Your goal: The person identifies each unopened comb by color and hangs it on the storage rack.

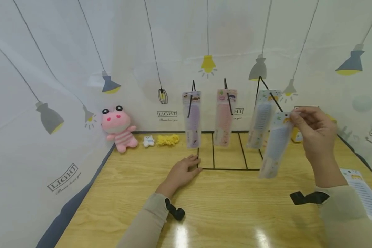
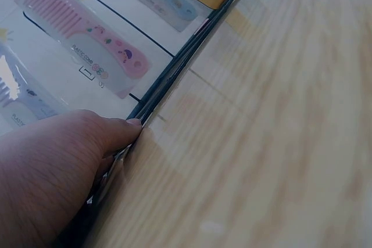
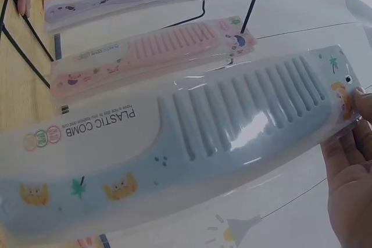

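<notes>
My right hand [image 1: 319,132] pinches the top of a clear pack holding a light blue plastic comb [image 1: 276,148], printed "PLASTIC COMB" in the right wrist view. The pack hangs slanted, its top edge at the tip of a black wire hook. Behind it, another blue comb pack [image 1: 261,117] hangs on the same hook. A pink comb pack [image 1: 225,117] and a purple one [image 1: 191,119] hang from two hooks to the left. At the front left corner of the black wire rack [image 1: 229,169], my left hand [image 1: 183,170] grips the base, thumb on the wire [image 2: 168,85].
One more blue comb pack [image 1: 364,193] lies on the table [image 1: 217,206] at the right. Along the back stand a pink plush frog [image 1: 121,127], a small white bear [image 1: 148,141], yellow yarn [image 1: 168,139] and a yellow box-shaped object [image 1: 297,135]. Lamp-printed cloth encloses the table.
</notes>
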